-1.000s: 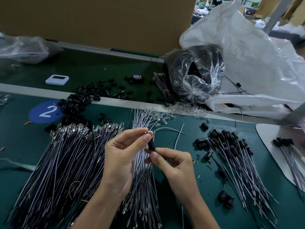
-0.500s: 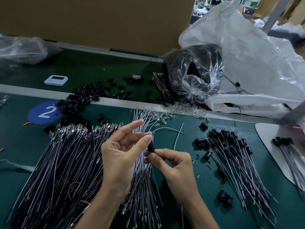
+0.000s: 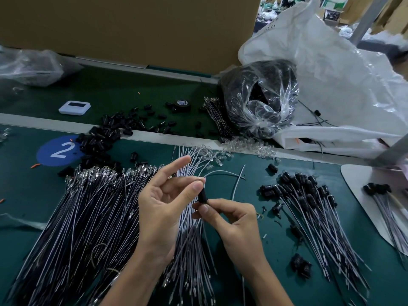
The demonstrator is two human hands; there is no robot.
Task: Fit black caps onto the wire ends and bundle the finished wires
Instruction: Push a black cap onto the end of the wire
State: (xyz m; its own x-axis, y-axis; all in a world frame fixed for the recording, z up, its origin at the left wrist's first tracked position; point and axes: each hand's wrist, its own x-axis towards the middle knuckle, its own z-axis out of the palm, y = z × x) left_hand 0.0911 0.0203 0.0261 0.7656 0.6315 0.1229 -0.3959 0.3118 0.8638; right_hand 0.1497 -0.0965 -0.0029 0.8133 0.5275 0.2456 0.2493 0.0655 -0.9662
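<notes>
A small black cap (image 3: 202,196) is held between my two hands above the green table. My left hand (image 3: 163,208) presses its thumb and middle finger on the cap's top, index finger stretched upward. My right hand (image 3: 231,217) pinches the cap's lower end, where the wire leaves it. A large fan of uncapped grey wires (image 3: 84,221) lies at the left, a thinner bunch (image 3: 192,246) beneath my hands. Capped wires (image 3: 309,208) lie in a pile to the right. Loose black caps (image 3: 103,138) are heaped at the back left.
More capped wires (image 3: 384,202) rest on a white sheet at the right edge. A clear bag of black parts (image 3: 260,98) and a big white bag (image 3: 335,80) stand behind. A white timer (image 3: 74,107), a tape roll (image 3: 183,104) and clear bulbs (image 3: 247,146) lie near the divider rail.
My left index finger has lifted off the cap and now points up. The cap has stayed pinched between both hands, which barely shifted.
</notes>
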